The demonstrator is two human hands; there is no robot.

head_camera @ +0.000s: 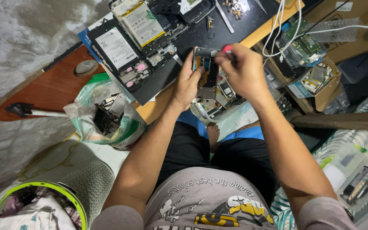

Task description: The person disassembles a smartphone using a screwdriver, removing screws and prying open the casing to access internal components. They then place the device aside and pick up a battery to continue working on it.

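Here the left hand [187, 83] grips an opened phone frame [206, 74] upright above the bench [158, 108] edge, fingers wrapped round its side; the right hand [243, 70] pinches a pink-tipped tool [226, 50] at the frame's top. Two opened phones with white rectangular battery labels [116, 47] lie further back. A green-and-white plastic bag [103, 113] sits left; a cardboard box [320, 83] right
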